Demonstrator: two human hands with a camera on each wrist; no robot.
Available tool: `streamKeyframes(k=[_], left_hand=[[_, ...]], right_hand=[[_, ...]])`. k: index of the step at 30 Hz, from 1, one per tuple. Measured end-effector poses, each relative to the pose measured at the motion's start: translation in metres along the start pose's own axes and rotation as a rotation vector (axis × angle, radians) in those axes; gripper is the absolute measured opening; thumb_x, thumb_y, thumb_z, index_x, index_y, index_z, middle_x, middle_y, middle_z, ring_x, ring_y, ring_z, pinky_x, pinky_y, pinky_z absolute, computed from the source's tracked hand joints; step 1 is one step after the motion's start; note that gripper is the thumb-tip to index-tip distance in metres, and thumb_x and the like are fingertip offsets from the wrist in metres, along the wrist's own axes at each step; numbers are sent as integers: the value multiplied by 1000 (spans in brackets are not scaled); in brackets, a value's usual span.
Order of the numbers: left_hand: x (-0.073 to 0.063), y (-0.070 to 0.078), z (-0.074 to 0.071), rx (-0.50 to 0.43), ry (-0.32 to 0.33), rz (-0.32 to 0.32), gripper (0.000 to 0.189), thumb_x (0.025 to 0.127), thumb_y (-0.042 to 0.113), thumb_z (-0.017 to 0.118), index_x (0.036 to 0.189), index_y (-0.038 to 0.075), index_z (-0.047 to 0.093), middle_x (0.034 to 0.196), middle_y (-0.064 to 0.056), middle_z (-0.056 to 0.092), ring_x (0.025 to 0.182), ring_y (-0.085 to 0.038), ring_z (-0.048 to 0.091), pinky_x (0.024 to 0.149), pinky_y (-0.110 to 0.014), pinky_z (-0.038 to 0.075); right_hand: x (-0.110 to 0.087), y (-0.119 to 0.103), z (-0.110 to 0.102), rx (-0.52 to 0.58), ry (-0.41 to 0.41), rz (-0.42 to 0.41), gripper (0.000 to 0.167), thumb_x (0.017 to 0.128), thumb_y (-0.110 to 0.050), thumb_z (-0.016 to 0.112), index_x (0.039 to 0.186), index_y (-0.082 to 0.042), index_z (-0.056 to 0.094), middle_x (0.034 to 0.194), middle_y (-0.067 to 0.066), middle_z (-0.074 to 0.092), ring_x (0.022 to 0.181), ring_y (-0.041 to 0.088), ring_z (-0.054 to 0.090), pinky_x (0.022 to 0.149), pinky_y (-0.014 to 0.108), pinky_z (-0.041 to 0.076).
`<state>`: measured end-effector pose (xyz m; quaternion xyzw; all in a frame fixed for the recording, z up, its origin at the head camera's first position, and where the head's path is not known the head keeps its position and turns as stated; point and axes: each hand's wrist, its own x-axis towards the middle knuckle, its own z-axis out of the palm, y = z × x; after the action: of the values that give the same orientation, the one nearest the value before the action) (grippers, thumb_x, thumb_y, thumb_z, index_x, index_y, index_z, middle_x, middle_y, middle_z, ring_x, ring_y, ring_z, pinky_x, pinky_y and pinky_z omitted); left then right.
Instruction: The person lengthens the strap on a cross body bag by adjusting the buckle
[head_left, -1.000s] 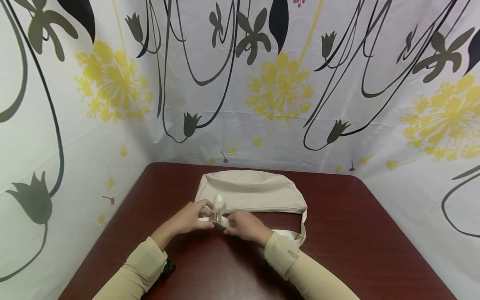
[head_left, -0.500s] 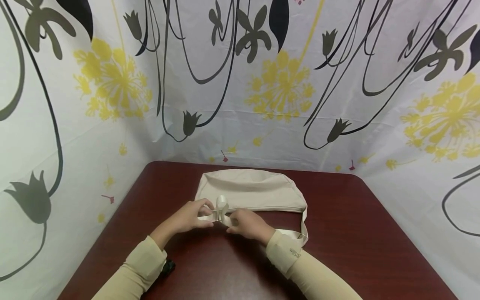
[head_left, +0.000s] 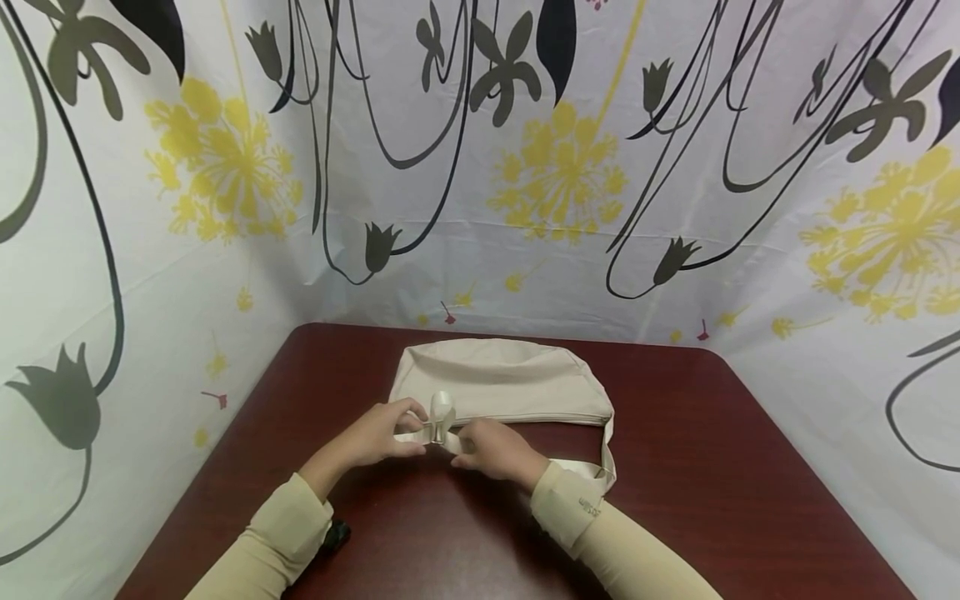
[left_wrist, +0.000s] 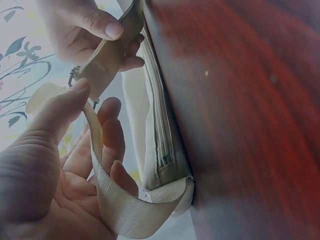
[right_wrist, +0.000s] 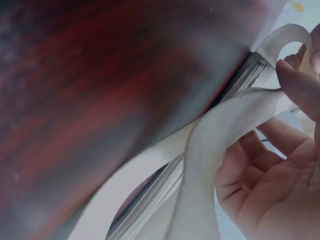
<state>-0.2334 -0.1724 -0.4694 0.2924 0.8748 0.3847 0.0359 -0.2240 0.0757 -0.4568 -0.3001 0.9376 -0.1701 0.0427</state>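
A cream fabric bag [head_left: 495, 379] lies at the back of the table, its zipper [left_wrist: 159, 120] along the near side. The bag's strap [left_wrist: 135, 217] is raised in front of it between both hands. On the left, my left hand [head_left: 382, 432] pinches the strap between thumb and fingers, close to a small metal buckle [left_wrist: 74, 73]. Just right of the buckle, my right hand [head_left: 497, 448] pinches the strap too, thumb on top in the left wrist view. A loop of strap [head_left: 442, 407] stands up between the hands. The rest of the strap runs to the bag's right end.
The dark red table [head_left: 712, 467] extends to both sides and toward the front. A small black object [head_left: 336, 536] lies beside the left sleeve. Patterned white cloth [head_left: 555, 183] hangs around the back and sides.
The standing strap loop and buckle have shifted slightly to the right. Both hands keep their pinch on the strap and have barely moved. The bag stays put.
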Motion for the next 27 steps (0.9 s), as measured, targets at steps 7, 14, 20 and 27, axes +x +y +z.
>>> streamKeyframes(k=[7, 14, 20, 27], left_hand=[[0, -1, 1, -7, 5, -1, 38, 83, 23, 85, 111, 13, 62, 107, -5, 76, 108, -20, 69, 96, -45, 49], [-1, -2, 0, 5, 9, -5, 36, 84, 24, 84, 110, 14, 61, 107, -6, 76, 108, -23, 69, 95, -47, 49], [-2, -2, 0, 10, 13, 0, 36, 84, 26, 84, 109, 15, 61, 106, -5, 76, 108, -22, 68, 95, -46, 49], [0, -1, -1, 21, 31, 9, 34, 84, 22, 84, 107, 16, 61, 106, -4, 76, 107, -21, 69, 93, -45, 50]], right_hand=[[1, 0, -1, -5, -5, -15, 32, 85, -28, 83, 69, -19, 56, 64, -10, 47, 59, 7, 42, 58, 26, 40], [1, 6, -1, -4, -15, -9, 31, 86, -29, 82, 69, -20, 57, 64, -11, 47, 59, 6, 42, 57, 26, 39], [0, 8, -7, -15, -18, -40, 30, 87, -27, 81, 69, -19, 58, 66, -8, 48, 61, 7, 43, 59, 27, 39], [-1, 7, -12, -21, -18, -51, 32, 87, -26, 81, 67, -19, 56, 67, -8, 46, 62, 7, 42, 58, 26, 37]])
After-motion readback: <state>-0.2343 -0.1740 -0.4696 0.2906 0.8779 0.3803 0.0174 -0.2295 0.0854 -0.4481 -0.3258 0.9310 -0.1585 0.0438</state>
